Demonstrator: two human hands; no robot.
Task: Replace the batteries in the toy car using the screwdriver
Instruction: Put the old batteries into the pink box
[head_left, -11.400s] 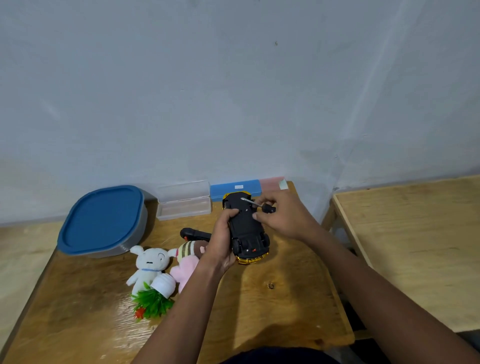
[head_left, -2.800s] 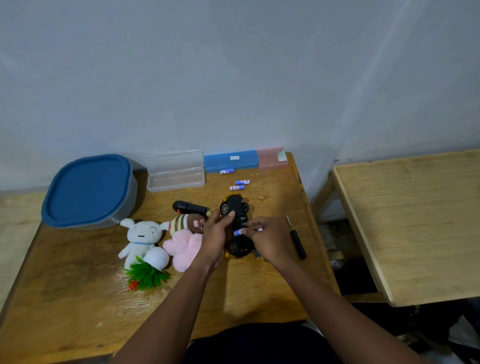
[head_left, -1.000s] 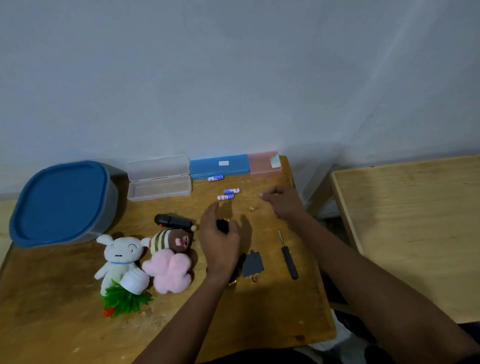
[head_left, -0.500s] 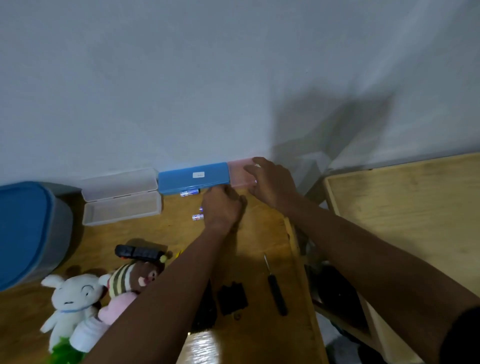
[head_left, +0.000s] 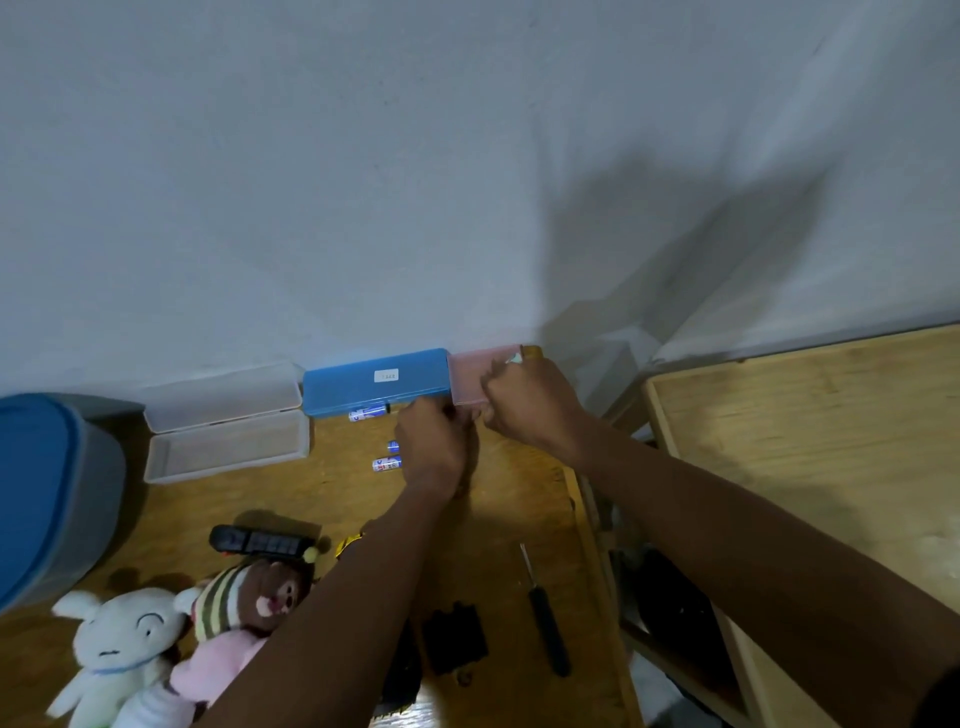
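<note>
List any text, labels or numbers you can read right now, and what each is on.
Nothing reads for certain.
On the blue case, the white label: short print, perhaps digits, too blurred.
On the batteries: blue, red and white wrapper print, too small.
On the pink case, the corner sticker by the right hand: unreadable.

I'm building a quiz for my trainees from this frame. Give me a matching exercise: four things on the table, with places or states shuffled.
1 screwdriver
2 clear case
3 pink case
4 loose batteries

a open, lid back
b held by the right hand
c in front of the blue case
d right of the black battery cover

Pairs: 1-d, 2-a, 3-b, 4-c
</note>
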